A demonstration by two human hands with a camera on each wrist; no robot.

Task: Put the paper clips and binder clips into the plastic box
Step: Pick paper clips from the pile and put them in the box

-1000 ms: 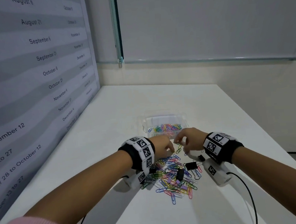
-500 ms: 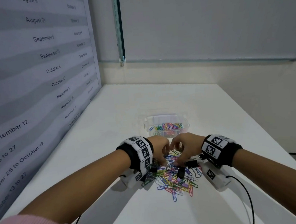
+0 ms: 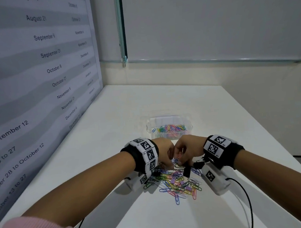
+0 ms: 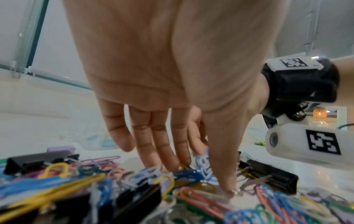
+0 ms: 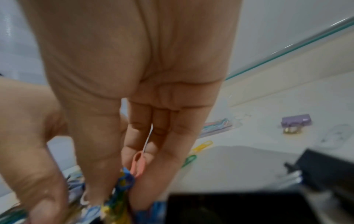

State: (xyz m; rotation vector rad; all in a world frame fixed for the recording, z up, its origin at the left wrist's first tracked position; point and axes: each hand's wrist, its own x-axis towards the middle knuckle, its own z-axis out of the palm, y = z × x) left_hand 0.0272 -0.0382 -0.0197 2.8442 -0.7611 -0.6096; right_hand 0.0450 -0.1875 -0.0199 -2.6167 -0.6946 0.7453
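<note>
A clear plastic box (image 3: 168,119) holding colourful paper clips stands just beyond my hands. A pile of coloured paper clips (image 3: 179,184) with black binder clips (image 3: 186,171) lies on the white table. Both hands meet at the pile's far edge. My left hand (image 3: 169,158) reaches down, and its thumb and fingers pinch blue and white paper clips (image 4: 204,165). My right hand (image 3: 180,158) pinches a bunch of paper clips (image 5: 125,180), a pink one (image 5: 138,163) sticking up between its fingers. More black binder clips (image 4: 268,177) lie beside the fingers.
A purple binder clip (image 5: 296,122) lies apart on the table to the right of the right hand. A wall panel printed with dates (image 3: 36,77) borders the table on the left. Cables run from the wrist cameras (image 3: 215,178) off the near edge.
Both hands came back from the box's near edge and dropped onto the far side of the pile. Their fingers have closed on clips, and the two hands now touch.
</note>
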